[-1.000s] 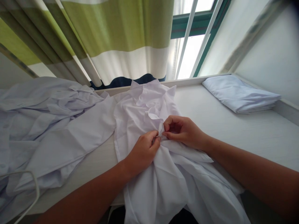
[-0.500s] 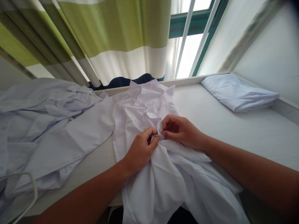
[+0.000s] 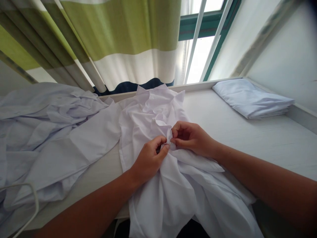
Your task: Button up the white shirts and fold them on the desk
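Observation:
A white shirt [image 3: 170, 185] lies spread in front of me, its collar end toward the window and its lower part hanging over the table's near edge. My left hand [image 3: 151, 157] pinches the front edge of the shirt between thumb and fingers. Right beside it, my right hand [image 3: 192, 137] pinches the same strip of cloth from the other side. A small pale button seems to show between the fingertips, partly hidden by them. Around the hands the fabric is bunched into folds.
More crumpled white shirts [image 3: 61, 132] cover the left of the white table [image 3: 208, 109]. A folded white garment [image 3: 252, 99] lies at the back right, by the raised rim. A white cable [image 3: 37, 201] loops at lower left. Behind hangs a green-striped curtain [image 3: 123, 29] beside a barred window.
Both hands stay at nearly the same spot on the shirt. Only the fingertips have shifted slightly, and a little more of the small button shows between them.

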Demonstrator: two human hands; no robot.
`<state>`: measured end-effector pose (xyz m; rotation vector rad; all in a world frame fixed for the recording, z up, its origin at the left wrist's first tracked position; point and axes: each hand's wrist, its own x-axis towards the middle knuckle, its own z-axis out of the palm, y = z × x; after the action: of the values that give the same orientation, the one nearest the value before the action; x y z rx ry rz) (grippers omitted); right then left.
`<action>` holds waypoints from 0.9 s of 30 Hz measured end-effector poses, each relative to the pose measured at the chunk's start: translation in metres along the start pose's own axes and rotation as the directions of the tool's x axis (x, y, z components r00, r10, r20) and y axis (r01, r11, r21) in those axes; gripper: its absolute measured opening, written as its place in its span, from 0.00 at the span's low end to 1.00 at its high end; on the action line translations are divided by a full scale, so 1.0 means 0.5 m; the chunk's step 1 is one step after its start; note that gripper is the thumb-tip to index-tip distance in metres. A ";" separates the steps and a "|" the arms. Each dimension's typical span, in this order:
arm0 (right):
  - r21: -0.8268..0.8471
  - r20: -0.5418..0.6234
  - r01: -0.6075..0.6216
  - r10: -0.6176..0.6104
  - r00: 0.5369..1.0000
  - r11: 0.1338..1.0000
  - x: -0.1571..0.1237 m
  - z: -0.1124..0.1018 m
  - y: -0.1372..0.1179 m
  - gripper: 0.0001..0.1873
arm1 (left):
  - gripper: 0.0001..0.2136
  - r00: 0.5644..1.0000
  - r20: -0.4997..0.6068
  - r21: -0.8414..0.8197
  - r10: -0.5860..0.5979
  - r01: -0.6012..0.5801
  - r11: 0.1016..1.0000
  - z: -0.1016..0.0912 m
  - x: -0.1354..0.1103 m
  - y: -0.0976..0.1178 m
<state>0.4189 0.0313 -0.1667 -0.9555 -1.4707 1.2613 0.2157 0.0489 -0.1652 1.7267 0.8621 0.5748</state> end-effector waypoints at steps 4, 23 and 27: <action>0.063 0.006 -0.012 0.011 1.000 0.998 0.001 0.000 0.002 0.12 | 0.12 1.000 -0.012 -0.012 0.002 -0.002 1.000 0.000 0.000 0.004; -0.120 0.035 0.058 -0.054 0.998 0.991 -0.006 0.003 0.001 0.08 | 0.11 0.999 -0.012 0.058 0.035 -0.034 0.998 0.003 0.002 0.006; -0.201 0.004 0.096 -0.097 0.995 0.975 -0.008 0.005 -0.002 0.08 | 0.12 0.999 -0.018 0.025 0.029 -0.028 0.999 0.004 0.003 0.005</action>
<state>0.4175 0.0266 -0.1665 -1.0046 -1.6433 1.0535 0.2186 0.0482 -0.1633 1.7613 0.8623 0.6024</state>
